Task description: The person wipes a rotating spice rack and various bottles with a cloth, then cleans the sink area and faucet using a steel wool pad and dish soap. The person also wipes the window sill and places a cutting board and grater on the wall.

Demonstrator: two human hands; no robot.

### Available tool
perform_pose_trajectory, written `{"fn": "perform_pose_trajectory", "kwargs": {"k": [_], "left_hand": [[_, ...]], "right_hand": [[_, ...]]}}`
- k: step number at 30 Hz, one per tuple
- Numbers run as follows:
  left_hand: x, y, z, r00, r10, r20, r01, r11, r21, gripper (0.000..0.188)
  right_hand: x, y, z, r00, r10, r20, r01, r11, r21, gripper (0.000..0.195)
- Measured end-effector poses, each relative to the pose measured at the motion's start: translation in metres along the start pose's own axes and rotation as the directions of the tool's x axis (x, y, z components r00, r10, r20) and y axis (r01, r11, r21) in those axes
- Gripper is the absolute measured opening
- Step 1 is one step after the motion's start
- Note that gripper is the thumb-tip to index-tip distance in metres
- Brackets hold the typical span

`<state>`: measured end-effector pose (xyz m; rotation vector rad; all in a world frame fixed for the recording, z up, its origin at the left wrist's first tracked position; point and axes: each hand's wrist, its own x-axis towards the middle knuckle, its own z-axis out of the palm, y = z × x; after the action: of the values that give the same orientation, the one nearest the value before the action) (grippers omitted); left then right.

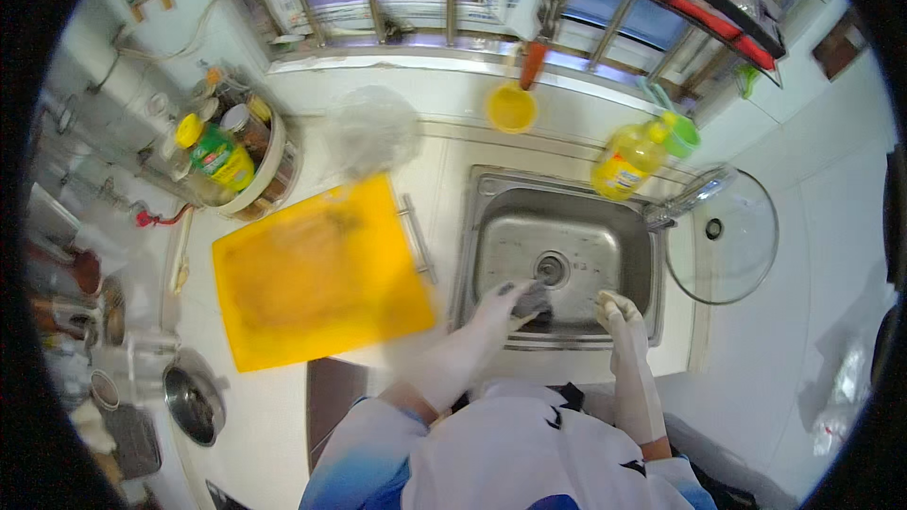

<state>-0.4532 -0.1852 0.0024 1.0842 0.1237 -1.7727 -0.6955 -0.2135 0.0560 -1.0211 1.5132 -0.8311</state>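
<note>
My left hand (499, 308), in a white glove, is over the near left part of the stainless steel sink (489, 177). It grips a dark grey wad (530, 299), either a scouring pad or a cloth; blur hides which. The round drain (551, 268) lies just beyond the wad. My right hand (620, 315), gloved too, is above the sink's near right corner with its fingers bent. Whether anything small is between those fingers cannot be made out.
Left of the sink lies a yellow cutting board (319, 283), with a clear plastic bag (375, 127) behind it. A yellow soap bottle (627, 159) stands at the back right, near a glass lid (737, 248). A rack of jars (280, 156) and a metal bowl (193, 400) are at left.
</note>
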Motion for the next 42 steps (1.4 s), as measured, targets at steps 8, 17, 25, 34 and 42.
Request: {"fn": "perform_pose_trajectory", "kwargs": {"k": [8,17,25,34,42], "left_hand": [[0.008,-0.005,0.054,0.995,0.021,0.102,-0.006,0.99,-0.142,0.024],[0.04,-0.011,0.139,0.986,0.101,0.13,-0.075,0.978,-0.193,0.033],[0.072,-0.005,0.14,0.949,0.24,0.203,-0.218,0.968,-0.124,0.034],[0.084,0.006,0.161,0.995,0.086,0.053,-0.075,0.979,-0.188,0.032],[0.078,-0.019,0.133,0.987,-0.112,0.113,0.074,0.951,0.3,0.046]], "right_hand": [[0.107,-0.04,-0.095,0.96,-0.173,-0.219,0.17,0.985,-0.036,0.037],[0.144,-0.106,-0.074,0.98,-0.165,-0.106,0.104,0.895,-0.434,0.041],[0.163,-0.069,-0.068,0.952,-0.305,-0.016,0.279,0.89,-0.361,0.041],[0.14,-0.06,-0.076,0.905,-0.41,-0.11,0.341,0.856,-0.388,0.036],[0.104,0.01,-0.014,0.984,-0.094,0.149,0.131,0.956,-0.264,0.055]]}}
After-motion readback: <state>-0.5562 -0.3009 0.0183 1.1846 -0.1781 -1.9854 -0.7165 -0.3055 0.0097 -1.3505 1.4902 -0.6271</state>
